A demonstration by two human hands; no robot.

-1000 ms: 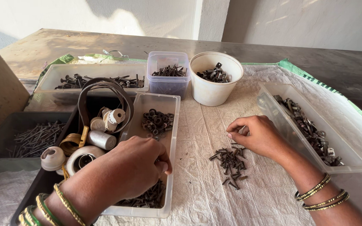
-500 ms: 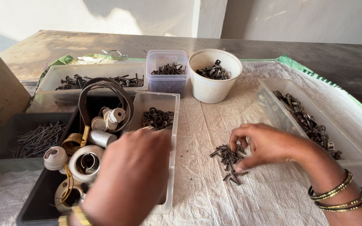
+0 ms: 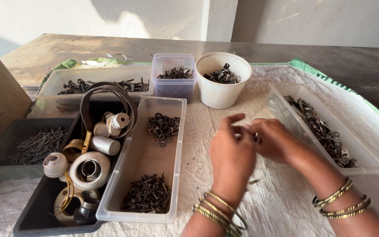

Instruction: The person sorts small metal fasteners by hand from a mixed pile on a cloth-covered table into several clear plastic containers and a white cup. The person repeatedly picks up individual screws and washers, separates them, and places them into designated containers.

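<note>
Both hands meet above the white woven cloth point(image 3: 281, 206) on the tabletop point(image 3: 154, 44), in front of the long clear tray point(image 3: 178, 131). Left hand point(image 3: 231, 156): back toward camera, fingers loosely curled, index raised; whether it has hold of anything cannot be told. Right hand point(image 3: 275, 139): fingertips pinched together against the left hand's fingers, apparently on a small dark piece of hardware, mostly hidden between the two hands. One stray screw point(image 3: 254, 181) lies on the cloth below the hands. Sorting looks well along: the long tray holds washers point(image 3: 162, 127) at the far end and dark screws point(image 3: 148, 194) at the near end; the white cup point(image 3: 223, 94), small square tub point(image 3: 174, 85) and right-hand tray point(image 3: 365, 162) each carry their own metal parts. Any loose pile left is hidden behind the hands.
</note>
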